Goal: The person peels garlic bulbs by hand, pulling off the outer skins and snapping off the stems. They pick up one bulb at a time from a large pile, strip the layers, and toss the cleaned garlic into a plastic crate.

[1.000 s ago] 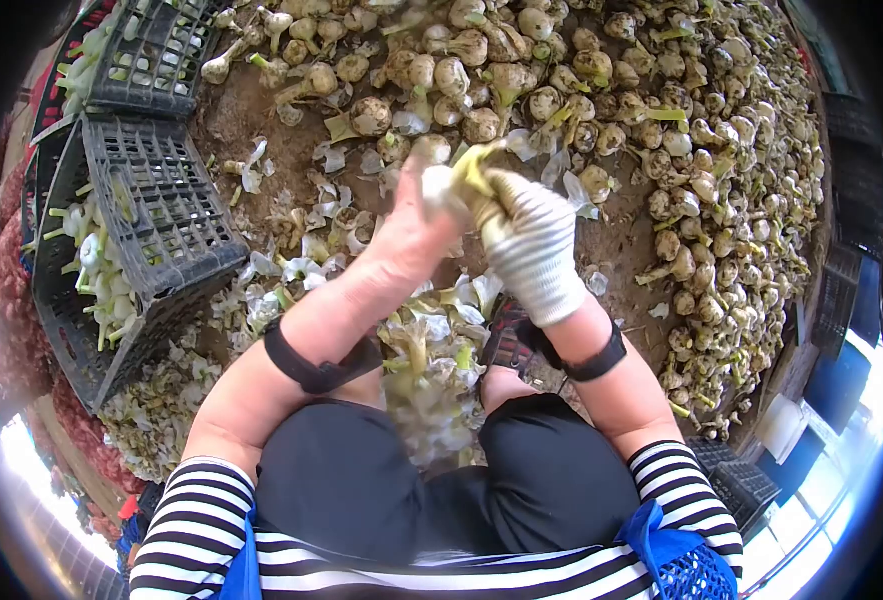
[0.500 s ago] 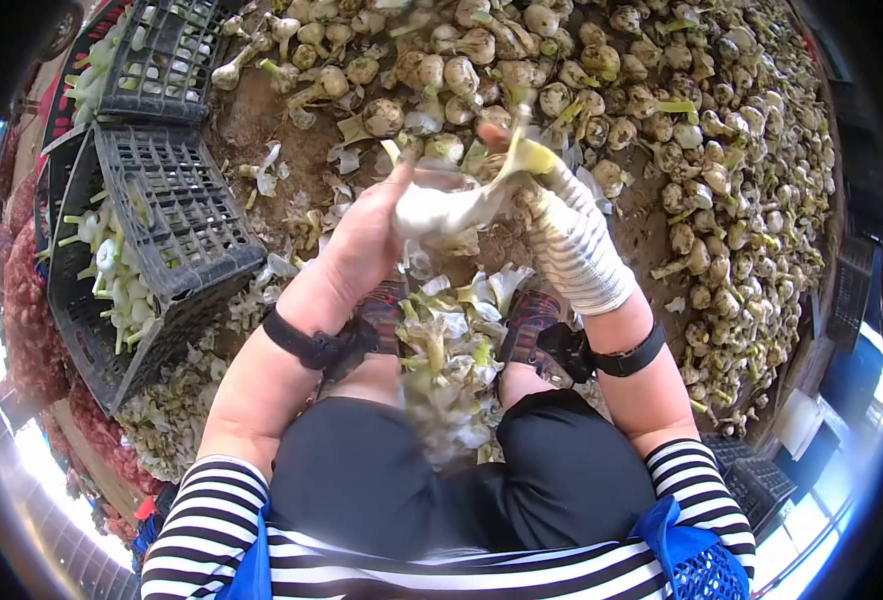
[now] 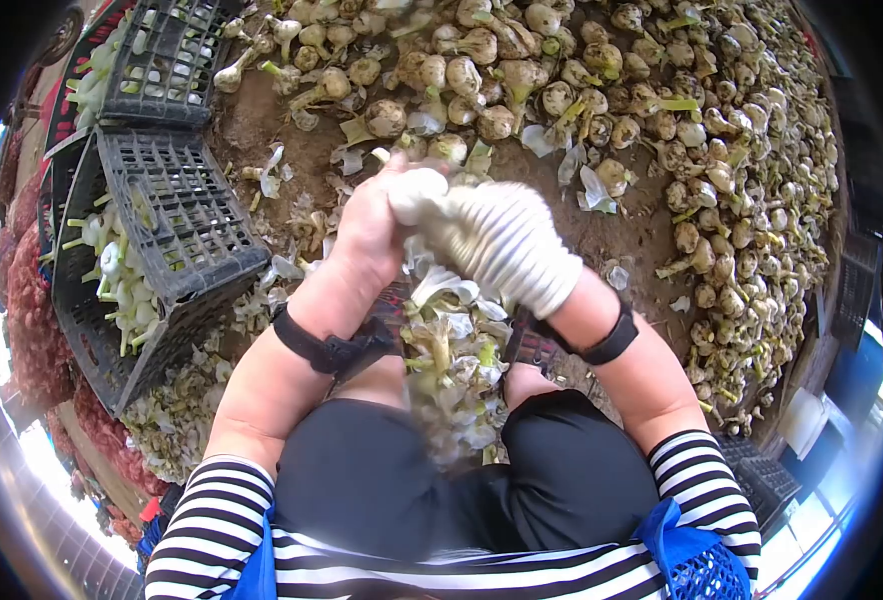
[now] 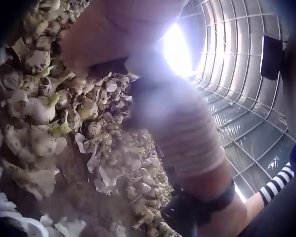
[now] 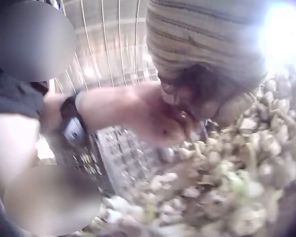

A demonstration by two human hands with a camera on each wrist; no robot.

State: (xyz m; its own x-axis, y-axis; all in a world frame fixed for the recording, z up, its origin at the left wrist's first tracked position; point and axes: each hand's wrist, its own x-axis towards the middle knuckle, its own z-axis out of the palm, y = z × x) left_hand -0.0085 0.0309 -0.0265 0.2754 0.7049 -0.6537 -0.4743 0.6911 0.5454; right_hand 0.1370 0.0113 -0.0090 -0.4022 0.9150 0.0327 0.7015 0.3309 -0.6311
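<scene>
**Bulb (image 3: 419,195) between my hands, at the left's fingers**

My bare left hand (image 3: 370,228) is curled round the bulb. My gloved right hand (image 3: 514,243) meets or nearly meets its right side; blur keeps me from telling whether it grips. The bulb's long axis I can't tell. The crate (image 3: 226,274) edge stands apart to my left; bare soil (image 3: 617,232) separates my glove from the heap (image 3: 752,215) rightward.

Brown dirt floor (image 3: 640,232); heaped garlic bulbs (image 3: 724,180), scattered papery skins (image 3: 450,345)
</scene>
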